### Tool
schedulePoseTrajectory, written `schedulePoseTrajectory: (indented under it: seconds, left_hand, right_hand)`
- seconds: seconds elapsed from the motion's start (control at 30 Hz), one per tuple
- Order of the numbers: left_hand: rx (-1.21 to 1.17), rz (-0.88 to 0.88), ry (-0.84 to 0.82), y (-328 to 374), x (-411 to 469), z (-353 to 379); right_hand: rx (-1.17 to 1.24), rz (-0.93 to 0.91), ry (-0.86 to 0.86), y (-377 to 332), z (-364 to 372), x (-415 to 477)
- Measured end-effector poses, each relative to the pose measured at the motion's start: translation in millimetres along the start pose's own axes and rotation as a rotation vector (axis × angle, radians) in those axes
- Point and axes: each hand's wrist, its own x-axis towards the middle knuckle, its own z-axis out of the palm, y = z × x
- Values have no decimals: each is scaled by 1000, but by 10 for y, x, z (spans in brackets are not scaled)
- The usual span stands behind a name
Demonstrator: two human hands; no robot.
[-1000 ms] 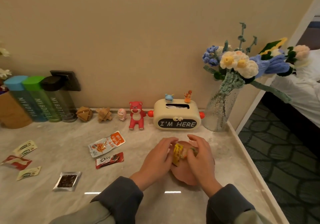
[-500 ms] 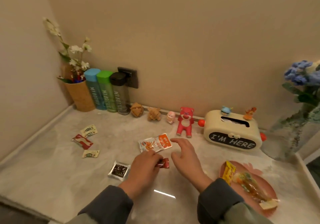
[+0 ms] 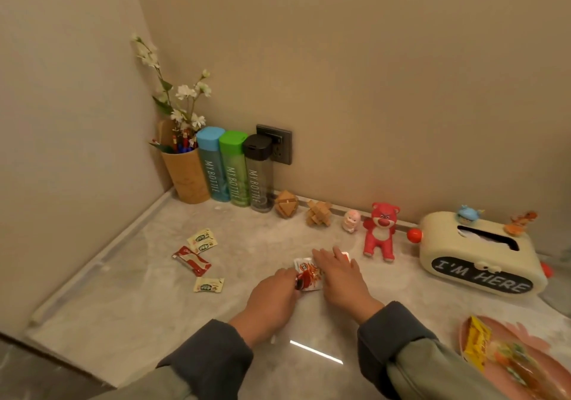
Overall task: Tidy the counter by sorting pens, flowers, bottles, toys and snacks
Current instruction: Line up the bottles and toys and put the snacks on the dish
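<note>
Hands lay close together on counter [image 3: 148, 300]; left hand [image 3: 272, 297] curled, pinching red wrapper [image 3: 300, 282]; right hand [image 3: 339, 274] rested flat, fingers straight, on orange-white snack packet [image 3: 304, 266].

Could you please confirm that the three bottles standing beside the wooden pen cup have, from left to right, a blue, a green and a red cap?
Not quite: the head view shows the third bottle with a black cap, not a red one. The rest holds: the blue-capped bottle stands next to the wooden pen cup, and the green-capped bottle comes after it.
</note>
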Motion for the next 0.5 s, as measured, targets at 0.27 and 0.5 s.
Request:
schedulePoseTrajectory:
  seconds: [0.27, 0.5]
  left_hand:
    - [-100, 50, -21, -116, 46, -92]
    - [-299, 71, 45, 305, 147, 43]
  right_hand:
    - [21, 252, 43, -31, -111, -18]
    - [535, 520, 396, 64, 40, -620]
